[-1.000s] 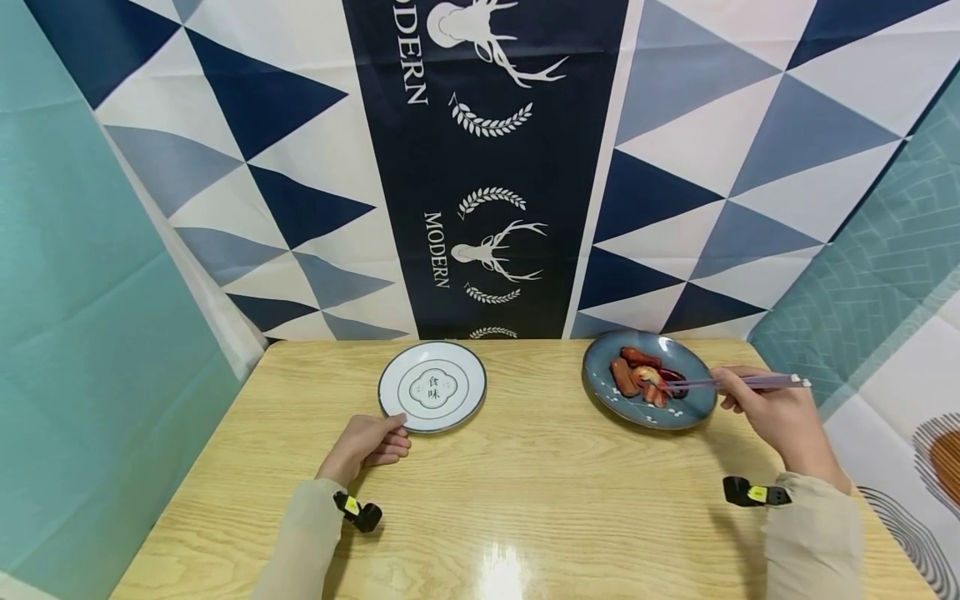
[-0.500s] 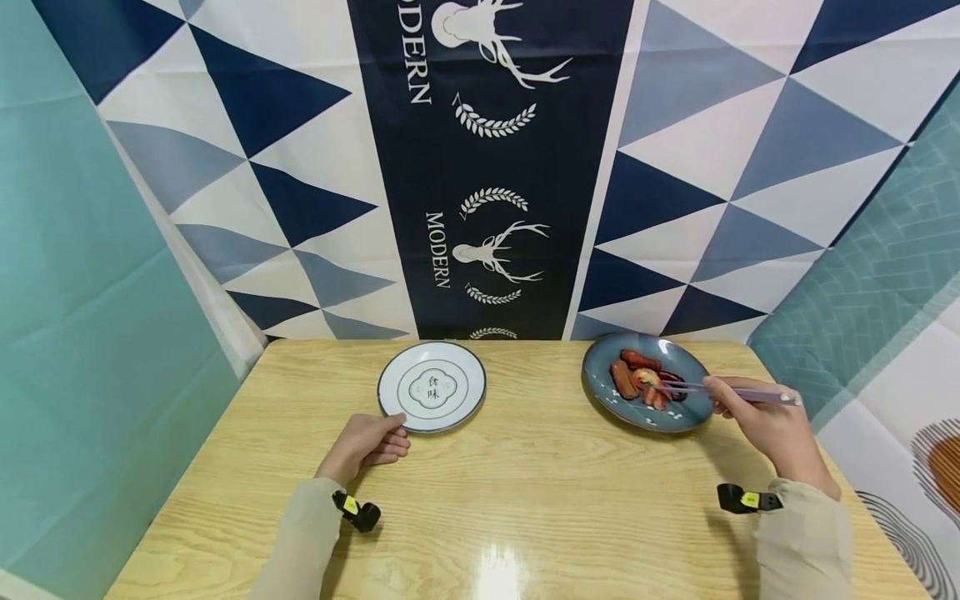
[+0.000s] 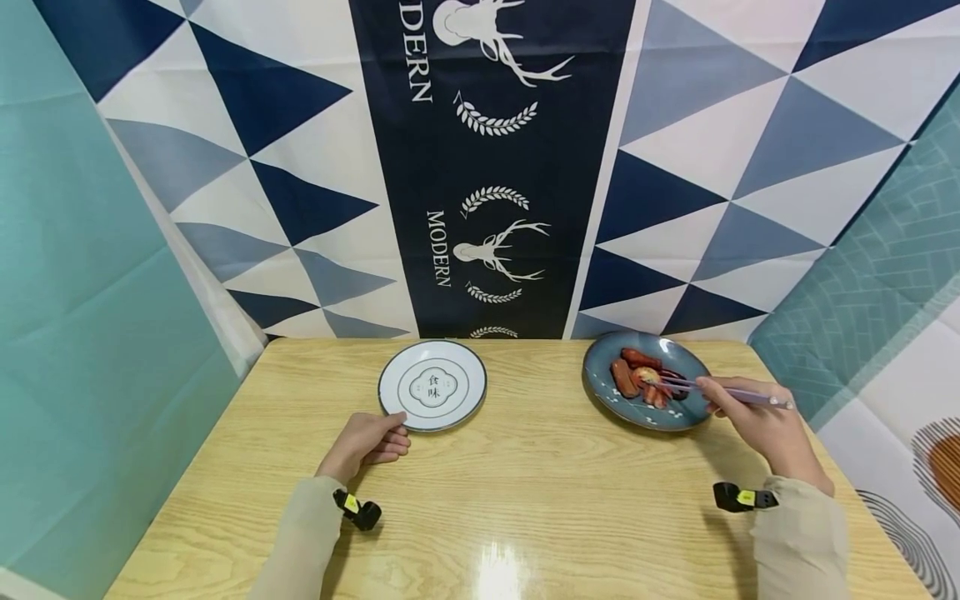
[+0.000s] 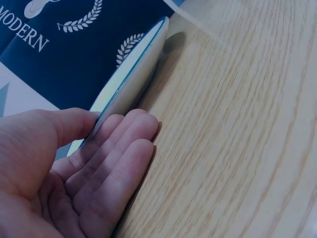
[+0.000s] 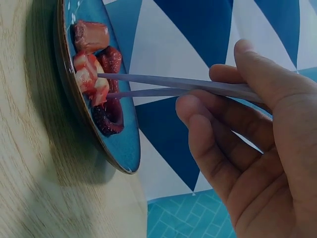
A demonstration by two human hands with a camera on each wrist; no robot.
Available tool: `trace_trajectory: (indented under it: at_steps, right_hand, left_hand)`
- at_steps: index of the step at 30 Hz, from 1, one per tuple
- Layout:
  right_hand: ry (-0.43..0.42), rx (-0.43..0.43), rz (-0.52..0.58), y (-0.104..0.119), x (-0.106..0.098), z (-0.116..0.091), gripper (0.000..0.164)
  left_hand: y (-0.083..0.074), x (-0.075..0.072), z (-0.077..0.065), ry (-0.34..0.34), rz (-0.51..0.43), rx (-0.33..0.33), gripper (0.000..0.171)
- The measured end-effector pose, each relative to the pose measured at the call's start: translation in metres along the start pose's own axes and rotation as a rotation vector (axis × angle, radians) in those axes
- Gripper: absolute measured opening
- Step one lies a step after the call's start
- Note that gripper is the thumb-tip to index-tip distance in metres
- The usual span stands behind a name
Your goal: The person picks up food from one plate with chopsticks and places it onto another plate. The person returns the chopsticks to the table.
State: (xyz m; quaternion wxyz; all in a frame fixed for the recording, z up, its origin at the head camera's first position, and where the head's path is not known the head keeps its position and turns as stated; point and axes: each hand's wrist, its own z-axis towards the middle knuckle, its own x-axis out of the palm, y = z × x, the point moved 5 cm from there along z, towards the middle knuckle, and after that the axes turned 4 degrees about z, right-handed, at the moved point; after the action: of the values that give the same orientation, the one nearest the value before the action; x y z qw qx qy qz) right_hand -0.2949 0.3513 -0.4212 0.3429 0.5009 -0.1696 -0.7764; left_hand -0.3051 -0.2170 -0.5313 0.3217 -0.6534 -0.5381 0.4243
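At the left, my left hand [image 3: 367, 442] pinches the near rim of a white plate [image 3: 393, 379] with a dark edge and printed characters. In the left wrist view the thumb lies over the rim, with fingers beneath it. On the right, my right hand [image 3: 765, 421] holds a pair of pale purple chopsticks [image 5: 163, 81], pointing left. Their slightly parted tips reach a red-and-white, shrimp-like piece [image 5: 85, 79] among the food on a blue plate [image 3: 678, 354]. Beside that piece lie a brownish-red chunk [image 5: 91, 35] and a dark red curled piece [image 5: 110, 119].
Both plates stand on a light wooden table [image 3: 525, 483], near its back edge. A patterned cloth [image 3: 502, 167] with triangles and deer heads hangs directly behind. Teal cloth [image 3: 97, 333] flanks the left side. Each wrist wears a small black camera [image 3: 357, 510].
My right hand has shifted a little to the left with the chopsticks, their tips staying at the shrimp-like piece. My left hand and the white plate have stayed in place.
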Motion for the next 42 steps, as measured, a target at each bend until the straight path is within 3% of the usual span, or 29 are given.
trace_trajectory:
  at_steps: [20,25,33,42]
  right_hand:
    - [0.052,0.234,0.008,-0.008,-0.002,-0.001,0.050]
    - [0.050,0.231,-0.003,-0.006,-0.003,0.000,0.052]
    - [-0.027,0.158,0.037,-0.002,-0.006,0.001,0.044]
    - [0.043,0.159,0.079,0.004,-0.009,0.004,0.048]
  left_hand:
    - [-0.002,0.002,0.000,-0.008,0.002,-0.008,0.034]
    - [-0.002,0.002,0.000,-0.007,0.005,-0.009,0.034]
    - [-0.001,0.001,0.000,-0.002,0.003,-0.011,0.034]
    - [-0.001,0.001,-0.001,0.001,0.003,-0.016,0.034]
